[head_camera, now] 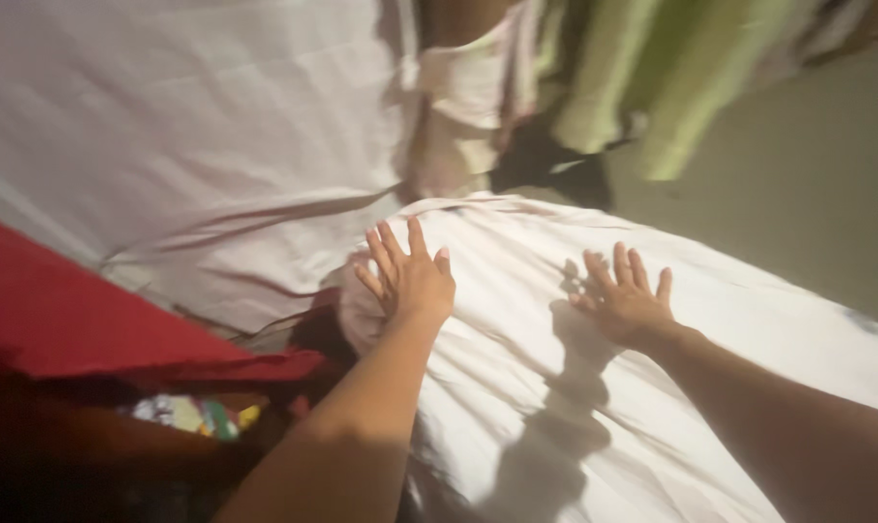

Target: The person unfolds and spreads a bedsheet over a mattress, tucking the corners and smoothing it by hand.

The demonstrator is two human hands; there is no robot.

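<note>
Both hands are pressing flat on the white sheet [652, 387], which is lying rumpled over a mound: left hand [410, 281] near its bunched edge, right hand [625, 302] mid-cloth, fingers [393, 242] spread apart, gripping nothing. It is looking soft, light, limp; the gathered edge seems the likeliest hold.

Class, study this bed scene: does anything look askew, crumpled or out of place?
Yes. The white sheet under the left hand and right hand is creased, and its near-left edge is bunched up beside the red cloth. Nothing looks torn or spilled.
</note>
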